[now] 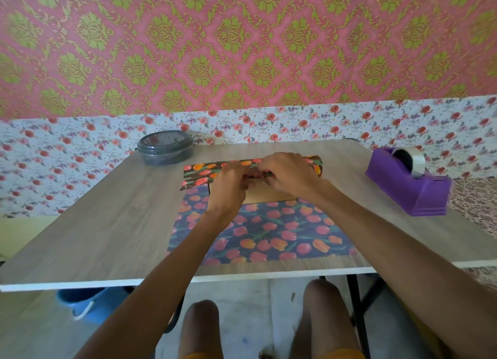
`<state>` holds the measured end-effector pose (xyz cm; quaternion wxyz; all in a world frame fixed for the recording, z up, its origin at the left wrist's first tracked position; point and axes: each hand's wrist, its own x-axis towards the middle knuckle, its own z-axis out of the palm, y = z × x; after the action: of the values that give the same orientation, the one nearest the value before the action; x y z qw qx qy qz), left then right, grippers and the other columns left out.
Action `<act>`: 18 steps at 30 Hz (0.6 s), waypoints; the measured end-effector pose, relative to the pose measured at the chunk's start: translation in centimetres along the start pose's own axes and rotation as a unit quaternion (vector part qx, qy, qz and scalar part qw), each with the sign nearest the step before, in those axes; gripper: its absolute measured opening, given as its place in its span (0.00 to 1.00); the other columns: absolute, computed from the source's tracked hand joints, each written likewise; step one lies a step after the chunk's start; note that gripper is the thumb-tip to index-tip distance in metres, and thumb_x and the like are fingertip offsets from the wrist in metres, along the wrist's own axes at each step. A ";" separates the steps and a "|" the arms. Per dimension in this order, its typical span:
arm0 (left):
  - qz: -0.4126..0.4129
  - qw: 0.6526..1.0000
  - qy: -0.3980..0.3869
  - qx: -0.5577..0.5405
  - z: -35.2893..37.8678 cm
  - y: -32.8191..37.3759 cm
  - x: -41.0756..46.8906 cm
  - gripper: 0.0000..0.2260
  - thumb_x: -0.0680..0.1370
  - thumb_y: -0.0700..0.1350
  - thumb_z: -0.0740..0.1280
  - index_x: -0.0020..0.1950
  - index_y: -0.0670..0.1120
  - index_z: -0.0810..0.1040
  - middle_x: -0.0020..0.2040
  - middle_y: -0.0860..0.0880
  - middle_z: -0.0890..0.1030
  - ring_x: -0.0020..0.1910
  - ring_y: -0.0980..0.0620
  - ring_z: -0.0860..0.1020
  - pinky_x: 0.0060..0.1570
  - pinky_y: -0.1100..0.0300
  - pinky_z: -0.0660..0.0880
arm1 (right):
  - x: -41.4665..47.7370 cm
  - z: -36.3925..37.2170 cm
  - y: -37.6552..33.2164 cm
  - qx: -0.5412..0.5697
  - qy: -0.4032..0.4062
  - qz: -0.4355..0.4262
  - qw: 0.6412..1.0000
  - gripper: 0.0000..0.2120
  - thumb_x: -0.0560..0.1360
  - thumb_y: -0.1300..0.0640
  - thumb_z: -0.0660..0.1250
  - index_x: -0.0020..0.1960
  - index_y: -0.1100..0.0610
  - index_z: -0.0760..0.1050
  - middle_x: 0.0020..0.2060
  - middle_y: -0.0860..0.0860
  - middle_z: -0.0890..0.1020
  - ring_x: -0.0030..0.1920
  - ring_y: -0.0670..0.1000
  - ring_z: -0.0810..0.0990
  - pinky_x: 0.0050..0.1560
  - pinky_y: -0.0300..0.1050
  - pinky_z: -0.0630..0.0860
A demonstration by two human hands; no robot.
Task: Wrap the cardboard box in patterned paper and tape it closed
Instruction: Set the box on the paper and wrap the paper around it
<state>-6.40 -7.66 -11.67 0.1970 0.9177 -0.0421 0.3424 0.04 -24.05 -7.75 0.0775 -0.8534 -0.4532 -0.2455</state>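
Note:
A brown cardboard box (265, 194) lies in the middle of the wooden table (107, 224) on a dark sheet of tulip-patterned paper (269, 232). The far part of the sheet is folded up and over the top of the box. My left hand (231, 183) and my right hand (287, 174) meet on top of the box, fingers curled, pinching the folded paper edge. Most of the box top is hidden by the hands and paper. A purple tape dispenser (406, 182) with a roll of clear tape stands at the right of the table.
A round grey lidded container (164, 147) sits at the table's far left. Walls with floral paper close the back. Below the front edge are my knees, black table legs and a blue bucket (86, 303) on the floor.

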 end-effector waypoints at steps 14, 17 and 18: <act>0.029 0.994 0.094 0.057 1.3 -1.2 0.0 0.11 0.67 0.32 0.75 0.43 0.47 0.86 0.39 0.50 0.81 0.40 0.46 0.77 0.29 0.57 0.73 | -1.8 4.6 1.2 0.101 0.199 0.086 0.971 0.07 0.69 0.60 0.75 0.35 0.50 0.80 0.36 0.44 0.85 0.37 0.47 0.83 0.31 0.44 0.77; 0.037 0.990 0.101 0.089 2.0 -1.1 -0.1 0.12 0.67 0.34 0.76 0.45 0.48 0.85 0.40 0.51 0.81 0.42 0.46 0.79 0.30 0.57 0.73 | -1.7 5.1 1.3 0.099 0.206 0.092 0.969 0.08 0.68 0.63 0.72 0.38 0.50 0.82 0.37 0.44 0.85 0.38 0.47 0.83 0.34 0.45 0.78; 0.043 0.988 0.103 0.105 2.2 -1.1 -0.3 0.13 0.67 0.34 0.76 0.48 0.48 0.85 0.42 0.50 0.82 0.43 0.45 0.79 0.32 0.56 0.76 | -1.7 5.3 1.5 0.098 0.208 0.093 0.969 0.08 0.68 0.63 0.71 0.39 0.51 0.82 0.39 0.45 0.86 0.40 0.48 0.83 0.36 0.45 0.79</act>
<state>-5.04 -7.55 -13.74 0.0875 0.8904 -0.0251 0.4459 2.26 -24.27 -13.01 0.2759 -0.8100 -0.3680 -0.3638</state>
